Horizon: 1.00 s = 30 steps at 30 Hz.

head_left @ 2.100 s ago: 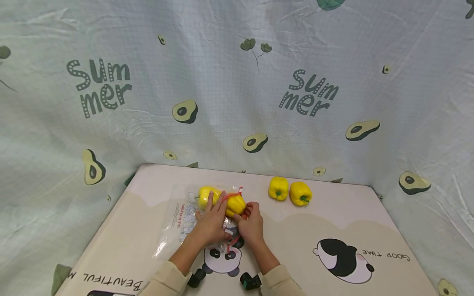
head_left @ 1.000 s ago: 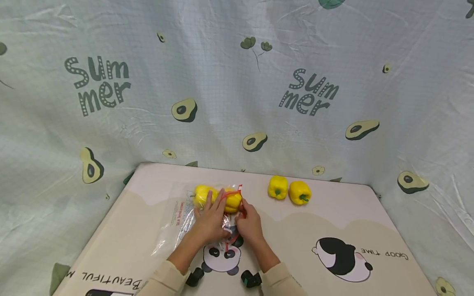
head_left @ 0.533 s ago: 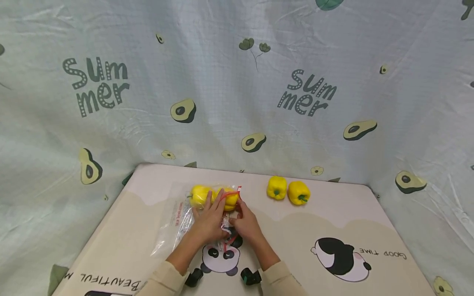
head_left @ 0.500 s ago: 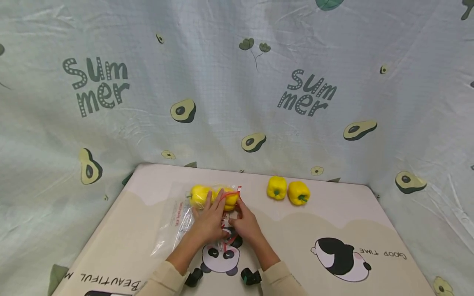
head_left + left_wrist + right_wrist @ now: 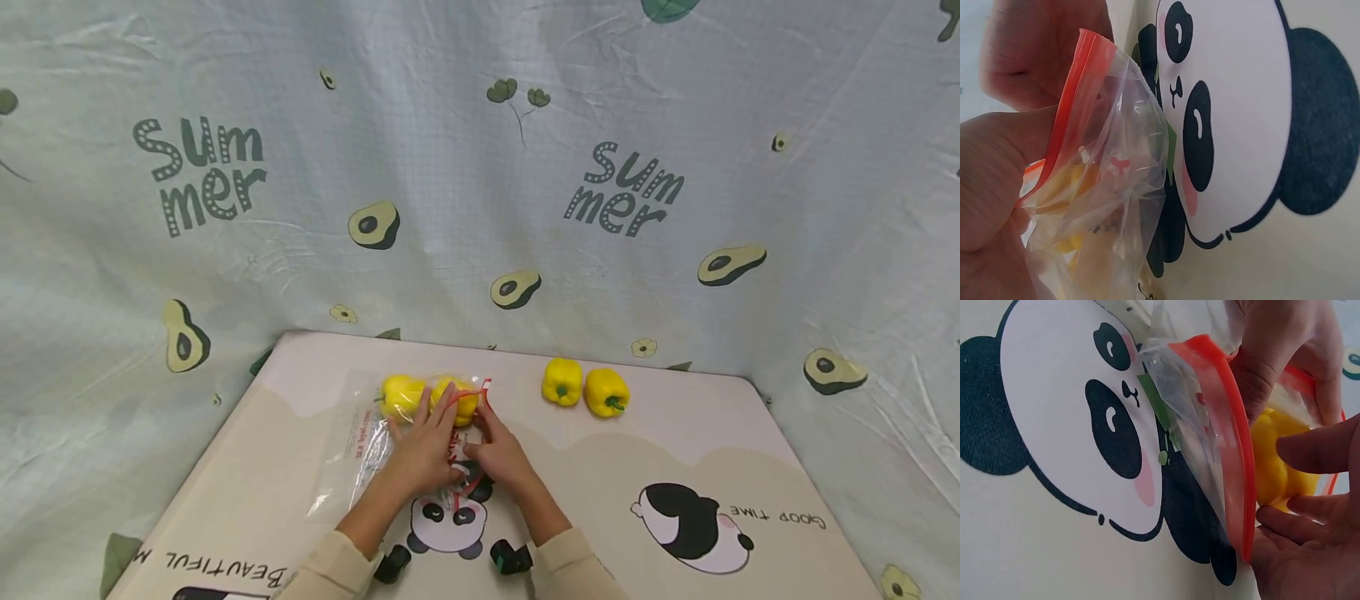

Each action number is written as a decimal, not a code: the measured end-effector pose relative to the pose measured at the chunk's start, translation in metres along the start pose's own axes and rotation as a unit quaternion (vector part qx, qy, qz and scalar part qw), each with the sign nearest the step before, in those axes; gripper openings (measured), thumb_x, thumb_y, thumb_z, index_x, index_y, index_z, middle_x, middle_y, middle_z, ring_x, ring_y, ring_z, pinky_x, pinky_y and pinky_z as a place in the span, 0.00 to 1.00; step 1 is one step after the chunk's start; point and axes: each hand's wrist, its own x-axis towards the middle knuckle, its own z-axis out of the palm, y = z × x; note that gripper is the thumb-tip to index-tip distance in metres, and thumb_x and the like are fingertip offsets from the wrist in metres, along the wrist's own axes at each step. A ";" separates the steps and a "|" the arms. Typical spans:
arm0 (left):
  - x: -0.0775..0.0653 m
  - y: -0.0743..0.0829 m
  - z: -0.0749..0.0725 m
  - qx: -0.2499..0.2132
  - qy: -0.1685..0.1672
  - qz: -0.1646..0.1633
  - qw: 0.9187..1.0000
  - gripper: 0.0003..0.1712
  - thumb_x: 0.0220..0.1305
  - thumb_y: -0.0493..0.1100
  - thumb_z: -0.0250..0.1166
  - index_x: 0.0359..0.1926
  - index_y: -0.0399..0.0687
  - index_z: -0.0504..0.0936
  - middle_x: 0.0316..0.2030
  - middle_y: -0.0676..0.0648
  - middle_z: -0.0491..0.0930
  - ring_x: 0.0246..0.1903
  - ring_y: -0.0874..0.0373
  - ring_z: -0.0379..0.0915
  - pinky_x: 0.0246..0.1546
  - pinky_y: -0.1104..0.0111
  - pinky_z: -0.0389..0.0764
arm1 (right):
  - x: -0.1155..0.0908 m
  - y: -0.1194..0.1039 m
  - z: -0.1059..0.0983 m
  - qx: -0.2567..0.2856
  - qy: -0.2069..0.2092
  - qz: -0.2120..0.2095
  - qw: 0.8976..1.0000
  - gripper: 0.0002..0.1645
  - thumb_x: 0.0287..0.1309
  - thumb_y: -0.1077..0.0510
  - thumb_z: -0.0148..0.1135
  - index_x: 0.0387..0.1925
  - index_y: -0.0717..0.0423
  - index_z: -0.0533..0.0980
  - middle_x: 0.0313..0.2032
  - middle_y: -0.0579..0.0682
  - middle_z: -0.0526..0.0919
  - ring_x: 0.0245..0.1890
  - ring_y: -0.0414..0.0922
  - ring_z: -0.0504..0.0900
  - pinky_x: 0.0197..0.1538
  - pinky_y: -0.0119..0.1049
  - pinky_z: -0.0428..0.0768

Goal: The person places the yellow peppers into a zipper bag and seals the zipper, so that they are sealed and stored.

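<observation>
A clear zip bag (image 5: 337, 467) with a red zip strip lies on the table, its mouth toward the right. Inside it one yellow bell pepper (image 5: 400, 396) sits deeper, with a second yellow bell pepper (image 5: 463, 410) beside it near the mouth. My left hand (image 5: 423, 454) spreads across the bag and holds its edge; up close, the thumb hooks the red zip strip (image 5: 1079, 94). At the mouth, the fingers of my right hand (image 5: 504, 454) reach in against the nearer pepper (image 5: 1267, 453), the thumb extended over it.
Two more yellow bell peppers, one left (image 5: 562, 382) and one right (image 5: 607, 392), stand at the back of the table. The table cover (image 5: 600, 517) bears printed pandas. A patterned curtain (image 5: 450, 150) hangs behind. Black wrist cameras are strapped at both wrists.
Both peppers in the bag have shifted left, the nearer one passing further inside the mouth. My right hand has followed it leftward; my left hand stays nearly in place.
</observation>
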 end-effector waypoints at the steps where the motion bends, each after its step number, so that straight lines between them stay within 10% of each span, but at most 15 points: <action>1: 0.000 0.000 0.000 0.000 0.000 0.001 1.000 0.65 0.46 0.51 0.85 0.81 0.48 0.59 0.85 0.49 0.45 0.85 0.40 0.34 0.66 0.16 0.38 | 0.000 0.000 0.000 -0.005 -0.002 -0.003 1.000 0.50 0.57 0.58 0.67 0.80 0.53 0.59 0.75 0.59 0.71 0.78 0.61 0.66 0.79 0.62 0.63; 18: 0.001 -0.005 -0.004 0.004 0.012 0.009 1.000 0.65 0.48 0.52 0.84 0.82 0.49 0.58 0.86 0.50 0.43 0.85 0.40 0.34 0.68 0.18 0.33 | 0.001 -0.012 -0.003 -0.093 -0.061 -0.012 0.994 0.51 0.52 0.57 0.67 0.79 0.52 0.63 0.78 0.55 0.67 0.79 0.60 0.64 0.77 0.67 0.64; 30: 0.000 -0.007 0.000 -0.003 0.006 0.010 1.000 0.64 0.46 0.52 0.85 0.81 0.47 0.59 0.85 0.50 0.44 0.85 0.40 0.35 0.68 0.18 0.32 | 0.002 -0.012 0.002 -0.036 -0.031 0.019 0.999 0.56 0.51 0.59 0.66 0.82 0.47 0.56 0.80 0.55 0.62 0.81 0.61 0.60 0.78 0.70 0.58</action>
